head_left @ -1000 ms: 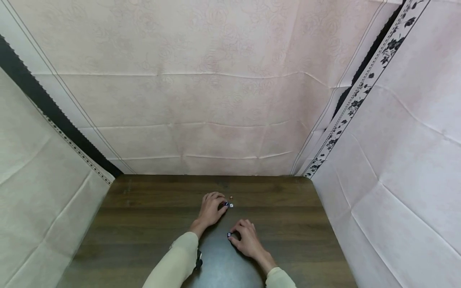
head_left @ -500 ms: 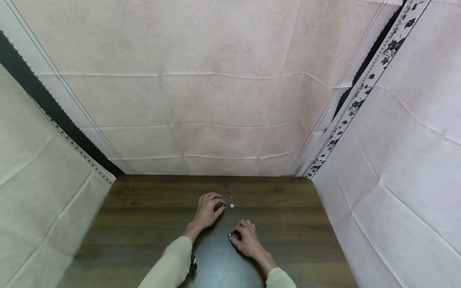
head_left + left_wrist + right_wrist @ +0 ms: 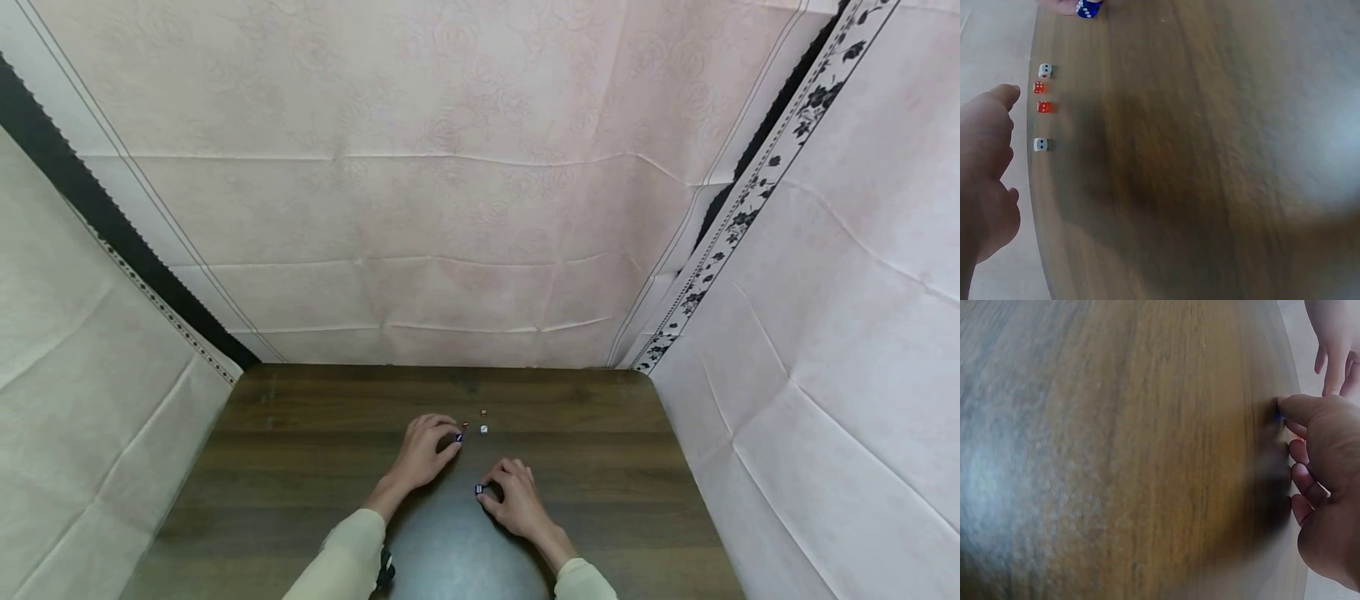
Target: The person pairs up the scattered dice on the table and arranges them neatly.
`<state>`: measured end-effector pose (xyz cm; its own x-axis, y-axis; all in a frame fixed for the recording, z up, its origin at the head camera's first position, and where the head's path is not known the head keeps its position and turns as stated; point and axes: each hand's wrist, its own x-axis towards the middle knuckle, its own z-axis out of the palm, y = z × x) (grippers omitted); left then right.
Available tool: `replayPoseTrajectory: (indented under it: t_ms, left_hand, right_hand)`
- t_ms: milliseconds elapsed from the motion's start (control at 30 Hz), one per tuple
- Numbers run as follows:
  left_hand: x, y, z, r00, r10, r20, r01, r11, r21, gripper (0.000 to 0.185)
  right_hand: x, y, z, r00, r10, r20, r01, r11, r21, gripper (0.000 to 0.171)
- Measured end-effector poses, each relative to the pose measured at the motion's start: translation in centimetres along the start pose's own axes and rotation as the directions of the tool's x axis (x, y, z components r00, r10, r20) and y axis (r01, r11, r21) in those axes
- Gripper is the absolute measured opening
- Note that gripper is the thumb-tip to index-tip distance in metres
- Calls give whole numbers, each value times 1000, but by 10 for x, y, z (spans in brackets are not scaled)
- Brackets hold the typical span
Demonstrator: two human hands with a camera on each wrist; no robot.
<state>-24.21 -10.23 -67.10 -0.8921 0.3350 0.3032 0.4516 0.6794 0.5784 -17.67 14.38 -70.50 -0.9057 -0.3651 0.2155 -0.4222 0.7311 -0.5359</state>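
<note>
My left hand [image 3: 426, 454] pinches a small blue die [image 3: 459, 437] between thumb and index finger, low over the wooden table. In the left wrist view the left hand [image 3: 988, 156] hides that die. Nearer me and to the right, my right hand [image 3: 517, 500] holds another blue die [image 3: 479, 490] by thumb and fingertips. Just beyond the left fingertips is a red die [image 3: 465, 424]. A white die [image 3: 483, 429] and a second red die [image 3: 483, 413] sit to its right. The left wrist view shows another white die [image 3: 1041, 144].
The wooden tabletop [image 3: 300, 467] has rounded far corners. Pale cloth hangs behind it [image 3: 450, 208] and along both sides, with a flowered border [image 3: 738, 221] at the right. A bright glare lies on the near middle of the table.
My left hand has moved left and toward me with the blue die, uncovering a red die. The right hand and its blue die have stayed nearly still.
</note>
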Motion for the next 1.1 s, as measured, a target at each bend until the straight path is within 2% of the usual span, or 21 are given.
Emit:
replayPoseTrajectory:
  t_ms: [300,600,800,1100]
  left_hand:
    - [-24,-1,-2,1000,-1,17,1,1000,17,16]
    - [-49,4,12,998,53,24,-54,997,63,14]
    - [-58,9,23,996,76,42,-80,992,99,15]
    - [-63,17,33,995,71,64,-78,991,105,13]
  right_hand:
    - [0,1,1,1000,-17,-26,16,1000,-2,15]
    - [-1,0,2,999,-21,-30,21,1000,6,15]
    - [-2,0,1,999,-20,-26,20,1000,7,15]
    - [-1,1,2,1000,-13,-17,13,1000,-2,14]
